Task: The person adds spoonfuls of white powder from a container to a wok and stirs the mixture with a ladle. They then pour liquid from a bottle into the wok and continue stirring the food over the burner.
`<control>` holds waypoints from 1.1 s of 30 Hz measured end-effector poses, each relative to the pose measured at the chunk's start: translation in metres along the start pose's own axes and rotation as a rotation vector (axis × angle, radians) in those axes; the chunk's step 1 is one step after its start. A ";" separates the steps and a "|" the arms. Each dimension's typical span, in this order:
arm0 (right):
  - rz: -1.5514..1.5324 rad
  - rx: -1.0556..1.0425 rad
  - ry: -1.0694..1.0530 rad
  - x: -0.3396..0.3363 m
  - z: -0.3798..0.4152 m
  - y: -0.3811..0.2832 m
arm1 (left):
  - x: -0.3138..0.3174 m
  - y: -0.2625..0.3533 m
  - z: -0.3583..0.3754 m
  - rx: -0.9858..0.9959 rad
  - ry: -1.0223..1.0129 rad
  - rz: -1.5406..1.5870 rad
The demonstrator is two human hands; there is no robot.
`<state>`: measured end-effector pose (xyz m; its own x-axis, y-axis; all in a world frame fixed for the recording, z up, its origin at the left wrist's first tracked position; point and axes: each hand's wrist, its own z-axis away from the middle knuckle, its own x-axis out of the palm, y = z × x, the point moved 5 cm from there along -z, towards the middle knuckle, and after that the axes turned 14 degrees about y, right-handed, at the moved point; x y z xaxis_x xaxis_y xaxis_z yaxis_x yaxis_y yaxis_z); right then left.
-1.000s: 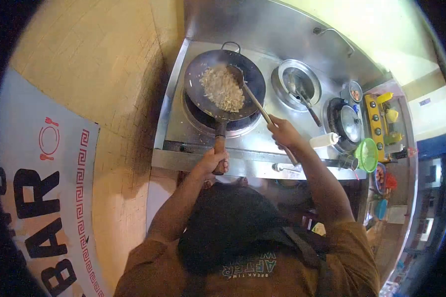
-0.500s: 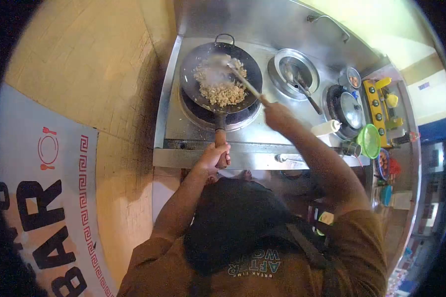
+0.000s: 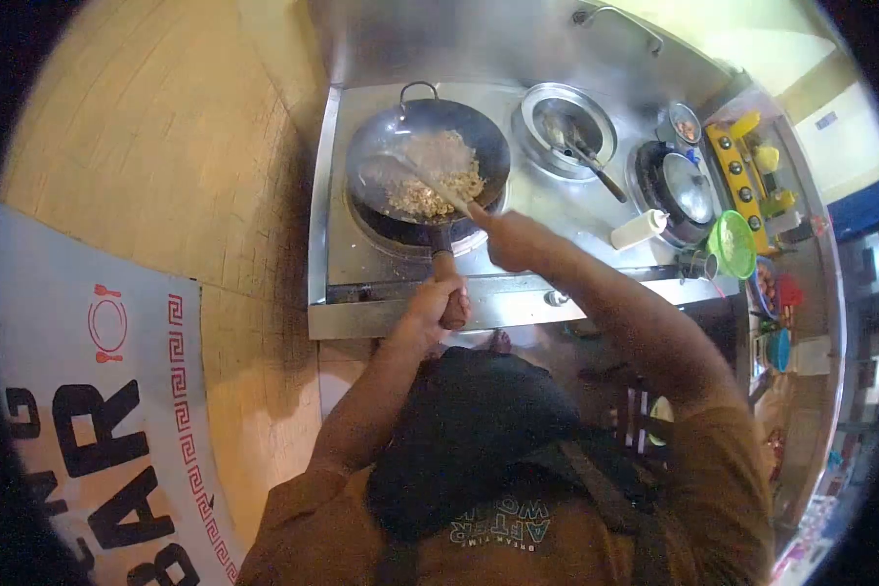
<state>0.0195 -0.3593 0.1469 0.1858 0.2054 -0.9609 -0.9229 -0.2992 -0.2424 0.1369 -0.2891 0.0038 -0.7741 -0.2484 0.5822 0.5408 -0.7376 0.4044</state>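
A dark wok (image 3: 488,146) sits over the left burner with its far loop handle pointing away from me. My left hand (image 3: 439,301) is wrapped round the wok's wooden handle (image 3: 453,311). In the wok lies browned fried rice (image 3: 464,184), with steam blurring part of it. My right hand (image 3: 520,240) grips the shaft of a long wok spatula (image 3: 438,188), its fingers closed. The spatula's head, smeared by motion, is at the left side of the wok.
Right of the wok, a metal pot (image 3: 603,127) holds a ladle (image 3: 596,168). Farther right are a white squeeze bottle (image 3: 639,230), a lidded pan (image 3: 689,188), a green basket (image 3: 732,246) and a yellow gas stove (image 3: 737,181). A wall with a banner (image 3: 44,293) stands on the left.
The spatula head has swept from the wok's upper right to its left side, with my right hand shifting left and nearer. The wok appears more tilted; my left hand keeps its hold.
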 end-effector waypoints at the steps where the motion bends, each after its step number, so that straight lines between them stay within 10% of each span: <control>1: 0.054 -0.044 -0.021 -0.015 0.031 -0.010 | -0.005 -0.003 -0.002 -0.012 -0.003 0.019; 7: 0.303 -0.003 -0.112 -0.044 0.078 0.048 | 0.043 0.006 0.087 0.062 0.065 -0.096; 14: -0.012 0.201 -0.246 -0.093 0.109 0.033 | 0.008 0.013 0.021 0.061 -0.070 -0.055; 25: 0.047 0.206 0.222 0.011 0.020 0.060 | -0.026 -0.006 -0.001 0.060 -0.037 0.096; 33: 0.150 -0.029 0.010 0.022 0.028 0.025 | -0.036 0.008 -0.018 -0.002 -0.092 -0.083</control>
<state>-0.0086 -0.3357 0.1231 0.0498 0.1469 -0.9879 -0.9305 -0.3526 -0.0993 0.1632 -0.2969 -0.0265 -0.7823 -0.1279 0.6096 0.4757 -0.7544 0.4522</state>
